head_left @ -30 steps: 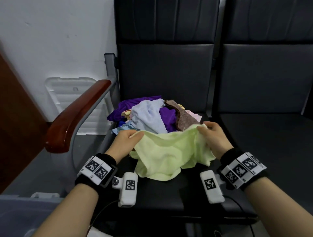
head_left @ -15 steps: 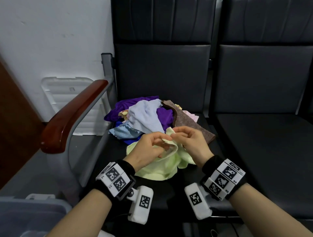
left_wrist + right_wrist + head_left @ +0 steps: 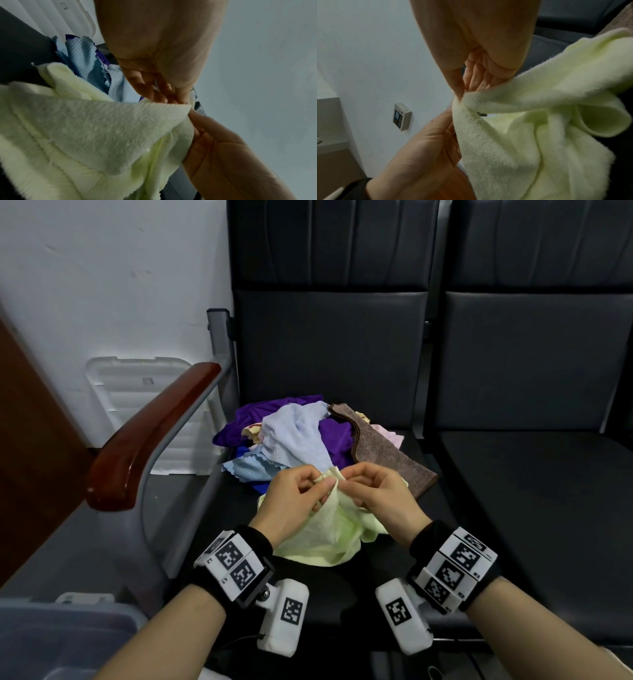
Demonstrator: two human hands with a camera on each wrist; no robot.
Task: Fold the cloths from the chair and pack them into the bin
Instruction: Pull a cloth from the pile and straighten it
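Two hands pinch one pale green cloth over the chair seat.

The black padded chair [image 3: 329, 357] holds a heap of cloths [image 3: 291, 436] at 12 o'clock, their count unclear; the grey bin [image 3: 61, 635] is cut off at 8 o'clock. The fleecy pale green cloth [image 3: 329, 529] hangs bunched, its top corners pinched by left hand [image 3: 294, 501] and right hand [image 3: 380, 494].

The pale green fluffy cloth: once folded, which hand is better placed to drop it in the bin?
Probably the left hand: the grey plastic bin sits on its side, and it already pinches the pale green fluffy cloth.
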